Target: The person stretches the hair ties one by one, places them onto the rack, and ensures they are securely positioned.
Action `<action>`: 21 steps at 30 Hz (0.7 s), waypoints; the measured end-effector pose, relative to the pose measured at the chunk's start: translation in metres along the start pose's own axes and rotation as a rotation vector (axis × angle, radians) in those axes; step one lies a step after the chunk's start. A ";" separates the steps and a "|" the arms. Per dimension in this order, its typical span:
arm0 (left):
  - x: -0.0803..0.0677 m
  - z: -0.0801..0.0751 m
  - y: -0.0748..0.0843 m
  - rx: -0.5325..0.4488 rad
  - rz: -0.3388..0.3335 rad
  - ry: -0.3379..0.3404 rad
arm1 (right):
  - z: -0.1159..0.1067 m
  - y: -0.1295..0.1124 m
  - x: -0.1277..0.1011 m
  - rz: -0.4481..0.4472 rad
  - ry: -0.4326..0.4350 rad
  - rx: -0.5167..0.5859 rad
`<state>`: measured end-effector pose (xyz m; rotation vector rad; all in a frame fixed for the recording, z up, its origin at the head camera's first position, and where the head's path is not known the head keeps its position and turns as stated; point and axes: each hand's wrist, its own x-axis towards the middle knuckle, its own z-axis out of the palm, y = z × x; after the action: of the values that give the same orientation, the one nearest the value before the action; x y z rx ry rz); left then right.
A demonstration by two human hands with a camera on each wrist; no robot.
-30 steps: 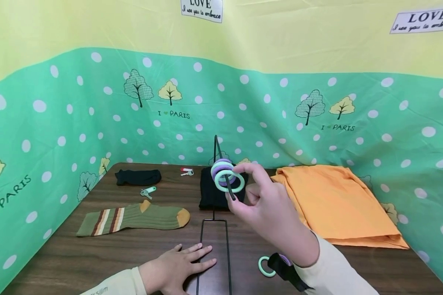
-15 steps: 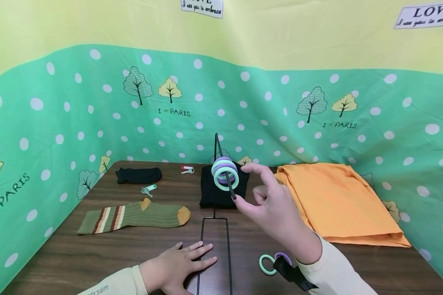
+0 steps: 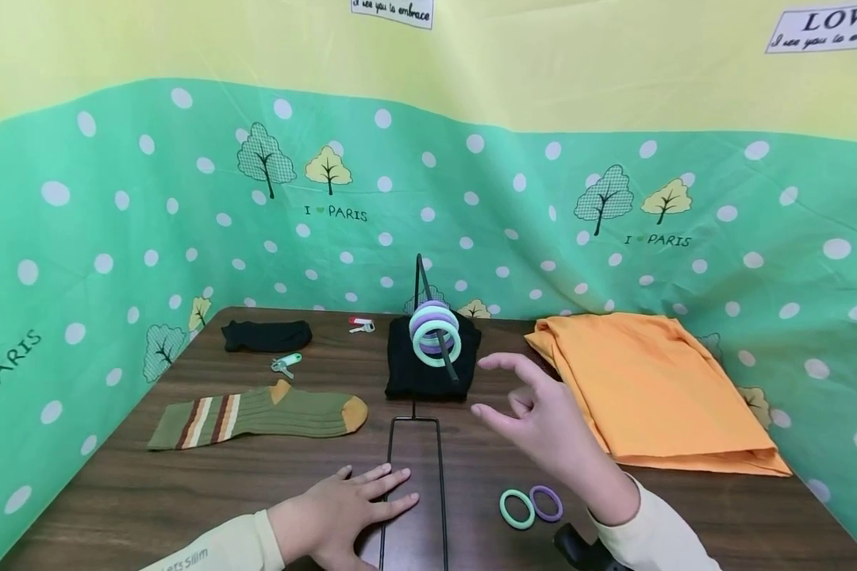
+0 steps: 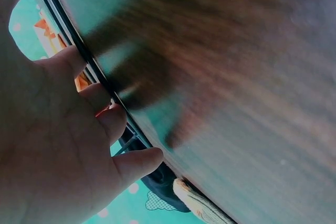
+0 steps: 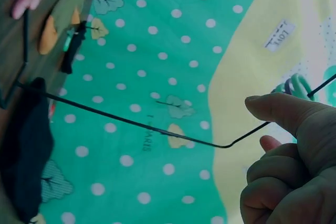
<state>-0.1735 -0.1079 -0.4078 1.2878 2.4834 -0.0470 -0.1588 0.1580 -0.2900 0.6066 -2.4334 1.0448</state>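
Observation:
My left hand (image 3: 343, 511) lies with fingers spread on the base of a black wire stand (image 3: 440, 476), pressing its left rod beside the tabletop. Several mint and purple rings (image 3: 418, 353) hang on the stand's slanted upper arm, a mint one in front. Just right of the arm's lower tip is my right hand (image 3: 543, 420), thumb and index finger apart with nothing between them, the other fingers curled in. In the right wrist view the rings (image 5: 302, 85) show partly behind the index finger. Below that hand, a loose mint ring (image 3: 521, 524) and a purple ring (image 3: 560, 507) lie side by side.
A folded black cloth (image 3: 400, 373) sits behind the stand, and a folded orange cloth (image 3: 671, 396) is at right. On the left lie a striped green sock (image 3: 293, 416), a black sock (image 3: 267, 336) and two small key sets, one with a green tag (image 3: 290, 359), one red (image 3: 361, 321).
My right hand has let go of the front mint ring, which now hangs with the others, and has drawn back right and down. The left hand stays put.

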 end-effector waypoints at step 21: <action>-0.001 -0.001 0.000 -0.014 0.001 -0.001 | 0.007 0.062 -0.031 0.406 -0.375 0.465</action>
<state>-0.1734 -0.1088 -0.4068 1.2832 2.4775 -0.0299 -0.1690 0.1982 -0.3465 0.4897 -2.7169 1.8403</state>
